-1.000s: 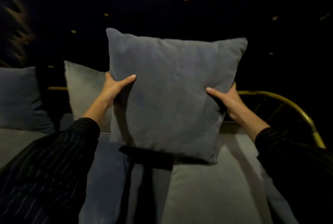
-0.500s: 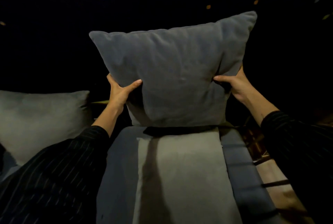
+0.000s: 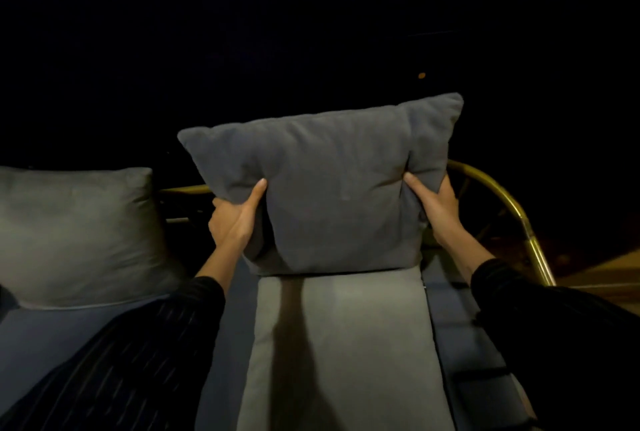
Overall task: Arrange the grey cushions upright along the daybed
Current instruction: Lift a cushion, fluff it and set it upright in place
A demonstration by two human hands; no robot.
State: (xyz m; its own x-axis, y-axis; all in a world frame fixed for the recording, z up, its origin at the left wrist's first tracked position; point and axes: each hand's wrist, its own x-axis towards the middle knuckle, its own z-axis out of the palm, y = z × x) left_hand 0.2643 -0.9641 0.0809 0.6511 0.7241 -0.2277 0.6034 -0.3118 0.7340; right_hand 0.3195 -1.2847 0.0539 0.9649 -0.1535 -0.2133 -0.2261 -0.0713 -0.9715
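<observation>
Gripping: both hands held one grey cushion (image 3: 332, 195) by its side edges, thumbs pressed into the front face.
Left hand (image 3: 232, 222): clamped on the cushion's left edge, the fabric bunched under the thumb.
Right hand (image 3: 434, 209): clamped on the cushion's right edge, fingers hidden behind it.
Cushion position: it stood nearly upright at the far end of the daybed, its lower edge meeting the lighter grey seat pad (image 3: 343, 344), its upper right corner raised higher than the left.
Second cushion (image 3: 76, 233): paler grey, it stood upright to the left, apart from the held one.
Frame: a curved brass rail (image 3: 512, 209) ran behind both cushions and bent down at the right.
Sleeves: dark with thin pinstripes, on both forearms.
Surroundings: black, with a few small orange lights above.
</observation>
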